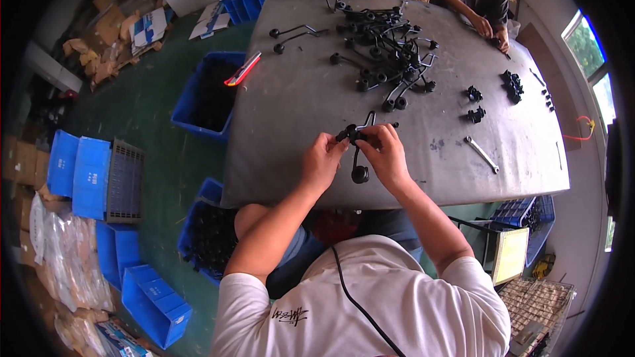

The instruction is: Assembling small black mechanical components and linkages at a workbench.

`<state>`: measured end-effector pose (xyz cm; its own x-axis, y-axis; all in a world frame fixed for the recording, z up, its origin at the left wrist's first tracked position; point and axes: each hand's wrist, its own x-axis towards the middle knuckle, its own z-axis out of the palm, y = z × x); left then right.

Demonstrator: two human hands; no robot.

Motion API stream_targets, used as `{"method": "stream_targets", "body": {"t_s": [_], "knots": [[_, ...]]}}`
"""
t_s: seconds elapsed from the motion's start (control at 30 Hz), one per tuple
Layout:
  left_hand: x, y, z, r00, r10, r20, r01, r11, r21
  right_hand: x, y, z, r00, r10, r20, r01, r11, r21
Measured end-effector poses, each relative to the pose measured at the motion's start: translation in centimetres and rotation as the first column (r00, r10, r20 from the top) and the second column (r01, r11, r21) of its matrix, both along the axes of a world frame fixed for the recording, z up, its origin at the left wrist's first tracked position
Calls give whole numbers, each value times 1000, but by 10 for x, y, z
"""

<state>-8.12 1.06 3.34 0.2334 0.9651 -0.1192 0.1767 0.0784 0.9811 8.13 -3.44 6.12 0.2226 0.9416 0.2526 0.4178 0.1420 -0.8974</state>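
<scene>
Near the table's front edge, my left hand [320, 162] and my right hand [387, 156] pinch a black bent-rod part [360, 174] between them. A round knob hangs from its lower end, and a bent rod loop rises above my fingers. My fingertips meet at a small dark joint in the middle, whose details they partly hide. Beyond my hands lies a tangled pile of similar black rod parts [377, 46] with round ends. Two more such rods [294, 31] rest apart at the left. Small black clamp-like pieces [475, 116] and an open-ended wrench [483, 154] lie to the right.
A red utility knife [243, 69] lies at the grey table's [278, 152] left edge. Blue bins [182, 102] of black parts stand on the floor beside it. Two people [473, 6] work with their hands at the far side. More blue crates [155, 304] stand at left.
</scene>
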Motion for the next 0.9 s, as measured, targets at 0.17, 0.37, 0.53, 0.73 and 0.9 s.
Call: {"method": "stream_targets", "body": {"t_s": [0.17, 0.37, 0.53, 0.73, 0.9], "knots": [[0, 1, -7, 995, -17, 103, 20, 999, -32, 2, 0, -7, 995, 95, -43, -91, 991, 99], [4, 3, -14, 989, 21, 148, -25, 999, 23, 70, 9, -50, 837, -332, 434, 313, 942, 119], [4, 3, -16, 989, 32, 144, -34, 999, 14, 91, 25, -58, 780, -232, 582, 247, 967, 53], [4, 2, -10, 998, 39, 48, -42, 997, 62, 69, 20, -32, 924, -15, 383, 66, 990, -121], [4, 1, -10, 999, 29, 44, -31, 998, 48, 17, -3, -6, 989, 107, -103, -111, 993, -31]]}}
